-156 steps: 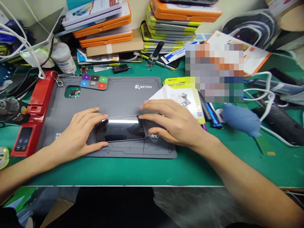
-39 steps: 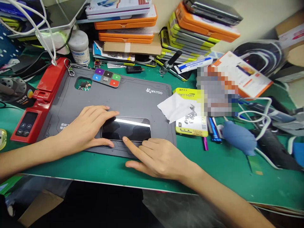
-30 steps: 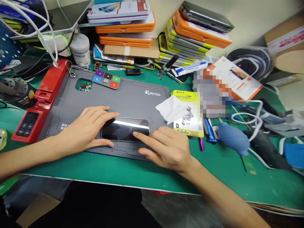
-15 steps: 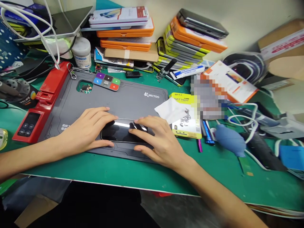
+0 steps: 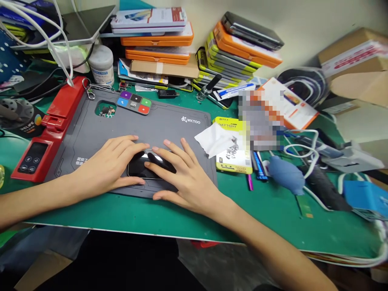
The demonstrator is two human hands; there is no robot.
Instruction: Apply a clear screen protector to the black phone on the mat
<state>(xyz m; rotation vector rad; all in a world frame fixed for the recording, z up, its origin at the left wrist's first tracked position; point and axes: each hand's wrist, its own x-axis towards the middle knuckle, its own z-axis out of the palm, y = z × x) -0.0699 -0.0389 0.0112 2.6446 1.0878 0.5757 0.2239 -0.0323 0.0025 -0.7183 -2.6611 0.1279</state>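
Observation:
A smartphone (image 5: 140,166) with a glossy black screen lies face up on a grey work mat (image 5: 169,121). My left hand (image 5: 106,161) grips its left end, with the thumb along the near edge and the fingers at the far edge. Over the right half of the phone spreads my right hand (image 5: 188,173), fingers apart. One fingertip rests on the screen and the thumb is off the near edge, over the mat. The right end of the phone is hidden under this hand.
A red tool with a touch panel (image 5: 33,157) borders the mat on the left. To the right are a white cloth (image 5: 209,139), a yellow battery box (image 5: 236,165) and a blue air blower (image 5: 286,176). Stacked orange cases (image 5: 157,40) stand behind, beside a paste jar (image 5: 101,64).
My right hand has slid left along the phone and its fingers have spread wider. My left hand keeps its hold. The view has shifted slightly.

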